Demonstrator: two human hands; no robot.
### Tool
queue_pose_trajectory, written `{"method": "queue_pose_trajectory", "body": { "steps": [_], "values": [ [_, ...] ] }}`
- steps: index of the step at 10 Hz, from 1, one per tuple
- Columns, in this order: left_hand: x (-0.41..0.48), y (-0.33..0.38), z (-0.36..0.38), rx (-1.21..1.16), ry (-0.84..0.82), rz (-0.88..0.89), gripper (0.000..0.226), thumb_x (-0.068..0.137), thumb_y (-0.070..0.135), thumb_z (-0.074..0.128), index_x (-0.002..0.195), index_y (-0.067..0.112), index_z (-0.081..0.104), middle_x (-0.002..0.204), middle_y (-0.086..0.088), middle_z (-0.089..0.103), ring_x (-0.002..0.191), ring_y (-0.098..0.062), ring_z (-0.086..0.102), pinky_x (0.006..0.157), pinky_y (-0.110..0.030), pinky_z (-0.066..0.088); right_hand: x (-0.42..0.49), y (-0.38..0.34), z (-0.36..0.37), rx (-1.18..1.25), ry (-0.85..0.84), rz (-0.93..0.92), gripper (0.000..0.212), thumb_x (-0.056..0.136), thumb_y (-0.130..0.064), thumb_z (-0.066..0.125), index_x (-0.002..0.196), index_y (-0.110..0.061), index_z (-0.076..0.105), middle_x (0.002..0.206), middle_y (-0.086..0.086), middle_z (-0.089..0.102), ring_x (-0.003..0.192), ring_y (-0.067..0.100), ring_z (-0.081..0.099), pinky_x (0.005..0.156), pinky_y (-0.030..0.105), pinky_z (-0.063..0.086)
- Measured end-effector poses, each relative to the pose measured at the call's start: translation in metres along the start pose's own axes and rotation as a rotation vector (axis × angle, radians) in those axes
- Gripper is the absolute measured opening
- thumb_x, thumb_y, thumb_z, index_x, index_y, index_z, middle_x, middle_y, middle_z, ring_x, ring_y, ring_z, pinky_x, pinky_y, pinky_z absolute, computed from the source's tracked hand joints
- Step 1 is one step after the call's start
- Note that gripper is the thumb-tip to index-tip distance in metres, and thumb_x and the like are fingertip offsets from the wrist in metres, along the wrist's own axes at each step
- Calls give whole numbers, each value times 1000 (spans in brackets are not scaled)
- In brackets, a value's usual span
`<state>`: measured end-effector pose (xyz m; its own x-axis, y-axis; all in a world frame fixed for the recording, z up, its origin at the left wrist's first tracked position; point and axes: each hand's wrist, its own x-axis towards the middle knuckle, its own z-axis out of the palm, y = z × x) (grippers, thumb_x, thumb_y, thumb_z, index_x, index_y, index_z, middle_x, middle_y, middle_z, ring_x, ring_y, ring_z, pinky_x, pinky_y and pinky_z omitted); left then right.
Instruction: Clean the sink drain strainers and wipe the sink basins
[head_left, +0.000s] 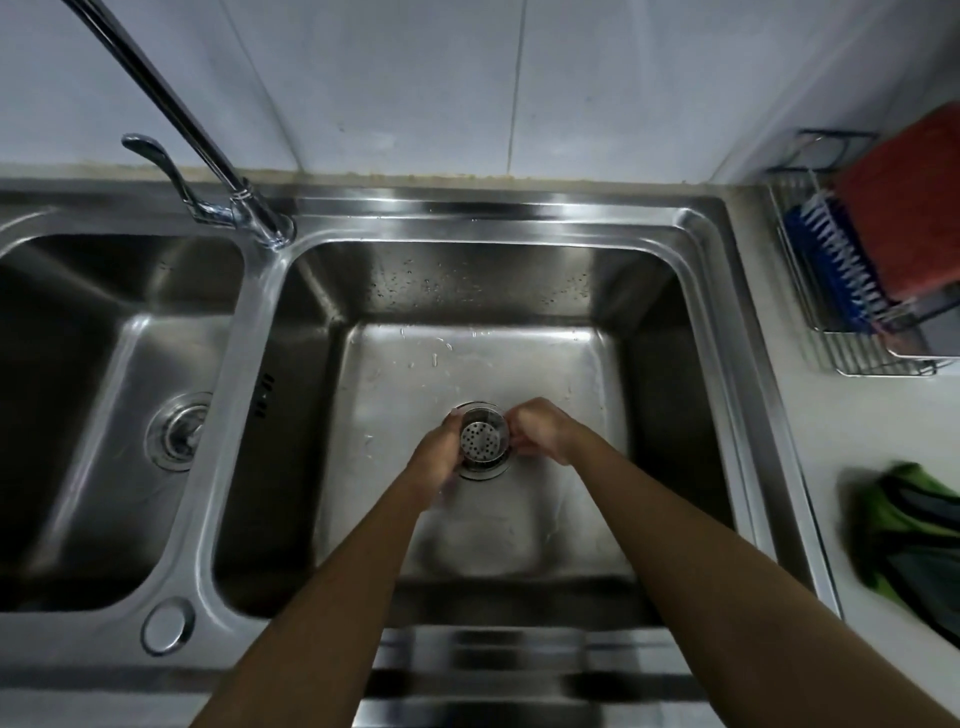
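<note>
Strainer: perforated round steel drain strainer (482, 438), over the right stainless basin (467, 291) drain.
Left hand (435, 457): fingers grasping its left side.
Right hand (537, 430): fingers pinching its right rim.

green cloth (914, 535) blurred and cut off at right, drain (480, 470) mostly hidden behind strainer (482, 435)

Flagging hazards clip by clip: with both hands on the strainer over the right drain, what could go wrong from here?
1. The strainer is held only at its rim by the left hand and right hand; the right basin shows droplets, so it might slip.
2. It may reseat crooked in the drain ring.
</note>
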<state>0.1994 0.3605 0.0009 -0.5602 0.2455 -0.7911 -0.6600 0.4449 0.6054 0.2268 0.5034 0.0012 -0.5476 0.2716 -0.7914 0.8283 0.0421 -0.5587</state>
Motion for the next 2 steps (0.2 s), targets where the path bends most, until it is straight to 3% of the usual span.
{"method": "queue_pose_trajectory", "body": {
  "steps": [1, 2],
  "values": [
    [-6, -2, 7, 14, 12, -2, 50, 101, 45, 27, 126, 13, 56, 126, -7, 59, 118, -21, 55, 90, -28, 40, 9, 11, 7, -30, 9, -9, 18, 68, -8, 51, 78, -3, 65, 77, 20, 59, 69, 28, 59, 69, 41, 54],
    [-9, -6, 10, 17, 46, 3, 54, 100, 48, 25, 128, 12, 55, 133, -9, 56, 124, -21, 51, 104, -31, 38, 11, 14, 12, -24, 15, -20, 33, 61, -17, 52, 83, 1, 69, 78, 20, 62, 69, 29, 60, 64, 41, 54]
  ]
}}
